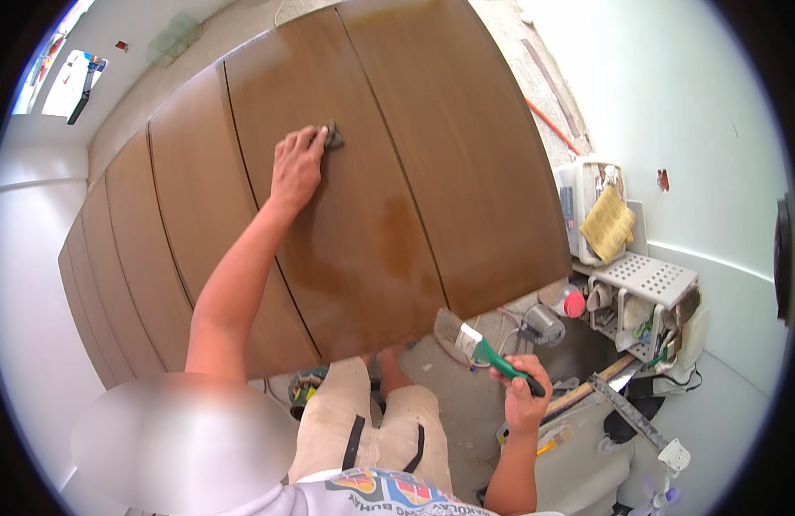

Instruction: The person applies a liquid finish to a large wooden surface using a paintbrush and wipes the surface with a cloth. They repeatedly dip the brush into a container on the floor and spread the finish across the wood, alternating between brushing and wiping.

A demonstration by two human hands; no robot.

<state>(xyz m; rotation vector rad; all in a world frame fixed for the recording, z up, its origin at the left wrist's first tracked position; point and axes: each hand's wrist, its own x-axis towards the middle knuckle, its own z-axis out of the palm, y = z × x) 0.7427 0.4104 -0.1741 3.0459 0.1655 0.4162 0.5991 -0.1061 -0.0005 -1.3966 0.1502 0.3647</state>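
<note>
A large brown wooden panel [492, 172], crossed by dark grooves, stretches out in front of me. My left hand [297, 165] reaches over its middle and presses a small dark rag [333, 136] on the surface, fingers closed around it. Wet, glossy patches show on the panel nearer to me, below that hand. Off the panel's near right corner, my right hand [526, 391] grips a paintbrush [488, 351] by its green and black handle. The brush's bristles point up and left, close to the panel's near edge.
Right of the panel stands a grey perforated step stool [647, 277] with tools around it. A yellow cloth [609, 225] hangs on a white container. A clear jar with a red lid [573, 304] and a metal can [543, 325] lie near the panel's corner. White walls flank both sides.
</note>
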